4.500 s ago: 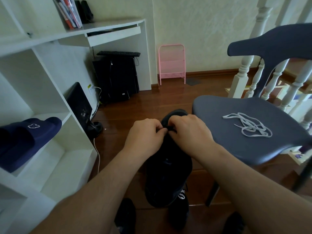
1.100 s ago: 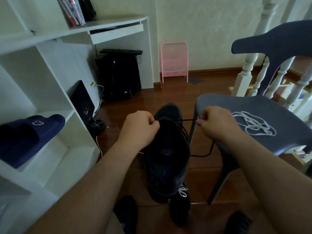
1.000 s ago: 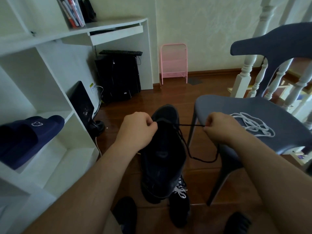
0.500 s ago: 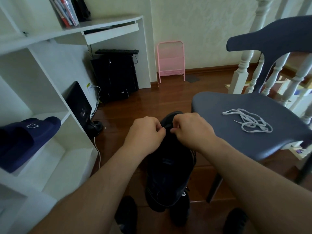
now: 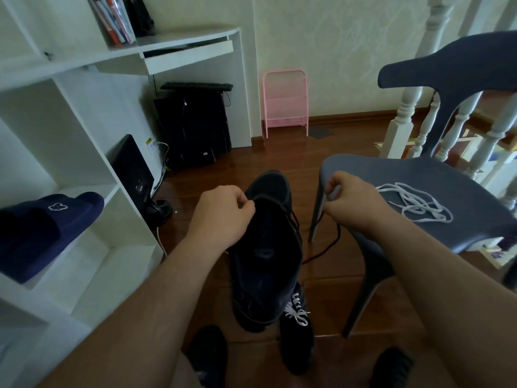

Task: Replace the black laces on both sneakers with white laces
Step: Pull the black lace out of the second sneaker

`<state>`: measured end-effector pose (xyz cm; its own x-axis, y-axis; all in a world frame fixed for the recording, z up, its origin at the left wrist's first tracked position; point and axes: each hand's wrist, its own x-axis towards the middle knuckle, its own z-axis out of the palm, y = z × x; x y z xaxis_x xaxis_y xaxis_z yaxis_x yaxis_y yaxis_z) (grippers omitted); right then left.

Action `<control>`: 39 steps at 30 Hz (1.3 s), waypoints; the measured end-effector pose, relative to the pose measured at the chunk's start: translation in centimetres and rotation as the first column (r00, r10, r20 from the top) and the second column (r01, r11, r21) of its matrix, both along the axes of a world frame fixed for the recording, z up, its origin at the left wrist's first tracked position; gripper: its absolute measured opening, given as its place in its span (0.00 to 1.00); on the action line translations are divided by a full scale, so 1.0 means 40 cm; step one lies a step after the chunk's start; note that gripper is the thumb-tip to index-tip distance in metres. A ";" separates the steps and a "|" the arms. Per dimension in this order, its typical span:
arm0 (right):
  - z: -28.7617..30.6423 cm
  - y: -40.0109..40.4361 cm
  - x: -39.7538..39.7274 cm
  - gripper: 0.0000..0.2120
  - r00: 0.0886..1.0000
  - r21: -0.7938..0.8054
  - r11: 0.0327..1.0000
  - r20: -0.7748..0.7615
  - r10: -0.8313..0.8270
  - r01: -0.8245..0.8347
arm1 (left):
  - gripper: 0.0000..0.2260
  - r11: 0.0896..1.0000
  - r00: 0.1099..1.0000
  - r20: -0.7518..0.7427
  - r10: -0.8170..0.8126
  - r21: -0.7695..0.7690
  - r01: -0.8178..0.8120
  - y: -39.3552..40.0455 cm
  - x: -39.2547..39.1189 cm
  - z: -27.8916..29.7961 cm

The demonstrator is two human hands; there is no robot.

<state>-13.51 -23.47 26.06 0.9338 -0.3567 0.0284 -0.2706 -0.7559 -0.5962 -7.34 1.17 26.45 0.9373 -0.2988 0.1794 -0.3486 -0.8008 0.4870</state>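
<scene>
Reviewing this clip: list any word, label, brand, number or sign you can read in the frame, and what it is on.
No text is legible.
Navy slipper: white emblem, a shape, no letters.
Yellow sticker on the shelf unit's side: too small to read.
Small label on the black computer tower: blurred.
Book spines: unreadable.

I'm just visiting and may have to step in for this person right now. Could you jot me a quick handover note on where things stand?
Left hand: grips the black sneaker near its toe end, holding it up in the air.
Right hand: pinches the black lace, drawn out to the side; its slack hangs down and leads back to the sneaker.
White laces: a loose pile on the grey chair seat, untouched.
Second sneaker: on the floor below, already showing white lacing.
Done: apparently one sneaker relaced.
Left: finish pulling the black lace out, then thread in a white one.
</scene>
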 end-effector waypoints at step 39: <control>0.059 -0.050 -0.019 0.10 0.877 0.977 0.200 0.159 -0.454 -0.074 | 0.04 0.997 0.994 0.108 -0.022 -0.077 0.031 0.046 0.022 -0.018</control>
<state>-14.26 -25.47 28.41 0.8315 -0.5197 -0.1961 0.1017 0.4895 -0.8661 -6.45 3.00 25.75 0.9033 -0.3043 0.3023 -0.4227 -0.7512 0.5070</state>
